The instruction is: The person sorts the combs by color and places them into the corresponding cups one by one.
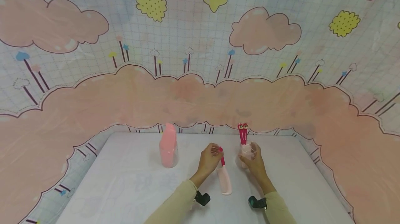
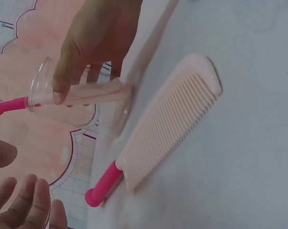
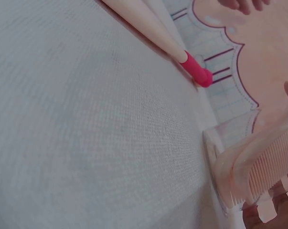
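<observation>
The right hand (image 1: 254, 163) wraps its fingers (image 2: 62, 81) round a clear plastic cup (image 1: 247, 154) standing on the white tabletop (image 1: 125, 182); two pink combs with red handles (image 1: 242, 134) stand upright in it. The left hand (image 1: 210, 159) hovers just above the red handle of a pink comb (image 1: 224, 179) lying flat on the tabletop beside the cup, fingers (image 2: 26, 200) loosely spread and holding nothing (the left wrist view shows them clear of the handle). Further left stands another cup (image 1: 168, 152) packed with pink combs
</observation>
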`<state>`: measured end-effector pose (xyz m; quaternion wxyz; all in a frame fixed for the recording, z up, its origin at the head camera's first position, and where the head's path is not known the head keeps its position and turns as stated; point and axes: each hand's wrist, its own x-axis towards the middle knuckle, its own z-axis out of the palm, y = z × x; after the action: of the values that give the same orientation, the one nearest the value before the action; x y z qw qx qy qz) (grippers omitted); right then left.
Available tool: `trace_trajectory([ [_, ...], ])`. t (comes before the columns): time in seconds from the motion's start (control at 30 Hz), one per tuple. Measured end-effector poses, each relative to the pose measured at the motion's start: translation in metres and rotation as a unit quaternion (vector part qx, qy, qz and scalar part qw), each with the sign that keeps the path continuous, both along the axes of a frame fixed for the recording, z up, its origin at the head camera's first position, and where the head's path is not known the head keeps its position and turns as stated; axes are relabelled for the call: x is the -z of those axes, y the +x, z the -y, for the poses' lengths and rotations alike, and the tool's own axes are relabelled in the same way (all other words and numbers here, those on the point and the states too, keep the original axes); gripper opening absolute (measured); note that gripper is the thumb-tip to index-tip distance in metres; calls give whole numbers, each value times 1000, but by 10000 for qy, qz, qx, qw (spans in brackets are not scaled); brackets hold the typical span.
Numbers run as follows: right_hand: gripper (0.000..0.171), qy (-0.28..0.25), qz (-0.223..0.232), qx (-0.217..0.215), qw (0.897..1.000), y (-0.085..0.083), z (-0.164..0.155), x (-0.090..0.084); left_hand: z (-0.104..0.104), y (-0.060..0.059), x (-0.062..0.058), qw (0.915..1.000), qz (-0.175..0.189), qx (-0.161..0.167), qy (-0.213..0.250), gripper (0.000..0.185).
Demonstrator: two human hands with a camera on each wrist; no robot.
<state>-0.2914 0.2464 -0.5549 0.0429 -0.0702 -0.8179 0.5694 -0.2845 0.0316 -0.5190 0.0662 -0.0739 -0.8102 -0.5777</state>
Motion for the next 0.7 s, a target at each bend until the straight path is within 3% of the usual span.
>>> trace_trajectory([
  [0.33, 92, 47, 15, -16, 10000, 0, 0, 0, 0, -3, 10, 9973, 423, -332, -508, 30],
  [0.7, 92, 44, 15, -8, 10000, 1, 1, 0, -7, -5, 17, 9925, 587, -578, -905, 32],
])
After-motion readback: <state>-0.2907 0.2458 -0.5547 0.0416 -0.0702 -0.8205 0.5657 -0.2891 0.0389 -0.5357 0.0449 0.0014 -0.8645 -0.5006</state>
